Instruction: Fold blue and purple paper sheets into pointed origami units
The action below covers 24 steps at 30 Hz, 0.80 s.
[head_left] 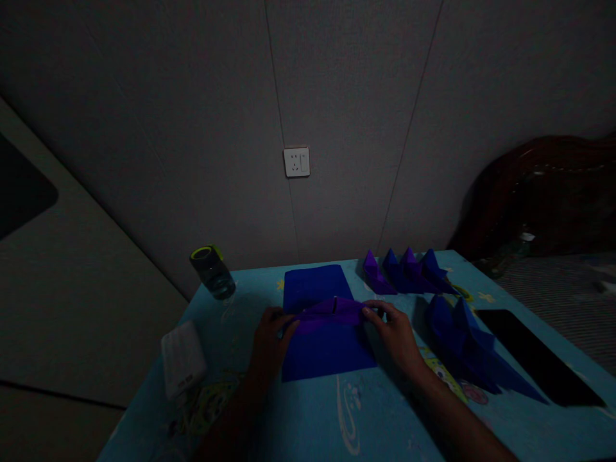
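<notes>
A long purple folded paper boat (332, 313) is stretched sideways between both hands, with a narrow slit at its middle top. Its left tip is pinched between the thumb and fingers of my left hand (270, 341). My right hand (395, 335) pinches the other tip the same way. Beneath the boat lies a flat blue paper sheet (327, 359), partly covered by it. At the back right stands a row of several folded paper boats (378, 277), purple and blue. More blue paper boats (464, 340) sit closer, to the right of my right hand.
A water bottle (214, 273) with a dark, green-edged lid stands at the back left. Nearer on the left lies a white power bank (183, 359) with a cable. A black flat phone-like slab (534, 353) lies at the right. The patterned blue tablecloth (385, 423) meets the wall behind.
</notes>
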Motion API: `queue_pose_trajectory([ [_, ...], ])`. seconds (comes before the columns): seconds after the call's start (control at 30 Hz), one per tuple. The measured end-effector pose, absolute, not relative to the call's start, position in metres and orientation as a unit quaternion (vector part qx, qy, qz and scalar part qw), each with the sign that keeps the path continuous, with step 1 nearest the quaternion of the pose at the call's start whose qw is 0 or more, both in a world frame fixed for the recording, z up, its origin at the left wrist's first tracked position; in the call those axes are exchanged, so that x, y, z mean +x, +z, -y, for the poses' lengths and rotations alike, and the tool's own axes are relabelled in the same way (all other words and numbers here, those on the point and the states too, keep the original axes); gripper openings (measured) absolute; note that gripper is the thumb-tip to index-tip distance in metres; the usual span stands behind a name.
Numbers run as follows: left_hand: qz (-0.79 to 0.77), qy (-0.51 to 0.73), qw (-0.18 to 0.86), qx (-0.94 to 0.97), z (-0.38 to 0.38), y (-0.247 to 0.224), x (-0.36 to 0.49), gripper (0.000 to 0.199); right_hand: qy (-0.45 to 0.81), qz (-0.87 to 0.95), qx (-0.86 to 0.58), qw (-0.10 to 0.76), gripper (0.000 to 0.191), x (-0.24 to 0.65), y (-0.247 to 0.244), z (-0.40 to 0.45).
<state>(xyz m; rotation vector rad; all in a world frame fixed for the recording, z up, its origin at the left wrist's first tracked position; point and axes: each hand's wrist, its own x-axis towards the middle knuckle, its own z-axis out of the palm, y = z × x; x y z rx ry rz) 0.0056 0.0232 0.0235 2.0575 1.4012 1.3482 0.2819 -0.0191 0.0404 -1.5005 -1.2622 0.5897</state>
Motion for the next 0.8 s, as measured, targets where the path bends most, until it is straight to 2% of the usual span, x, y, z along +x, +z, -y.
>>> queue_pose_trajectory([
  [0.1,-0.485,0.453,0.112,0.74,-0.023,0.022,0.003,0.021,0.24,0.535,-0.631,0.508,0.037,0.279,0.043,0.021],
  [0.23,-0.513,0.408,0.106,0.748,-0.021,0.023,0.001,0.02,0.304,0.527,-0.606,0.513,0.038,0.273,0.046,0.022],
  [0.37,-0.55,0.384,0.222,0.708,-0.017,0.029,0.004,0.027,0.323,0.534,-0.565,0.54,0.033,0.271,0.047,0.022],
  [0.53,-0.518,0.45,0.378,0.622,-0.013,0.032,0.012,0.031,0.324,0.539,-0.549,0.55,0.025,0.275,0.045,0.022],
  [0.7,-0.47,0.472,0.443,0.6,-0.011,0.03,0.015,0.036,0.325,0.551,-0.498,0.585,0.019,0.275,0.046,0.024],
  [0.8,-0.458,0.494,0.446,0.589,-0.01,0.031,0.015,0.034,0.292,0.581,-0.48,0.589,0.014,0.274,0.048,0.026],
])
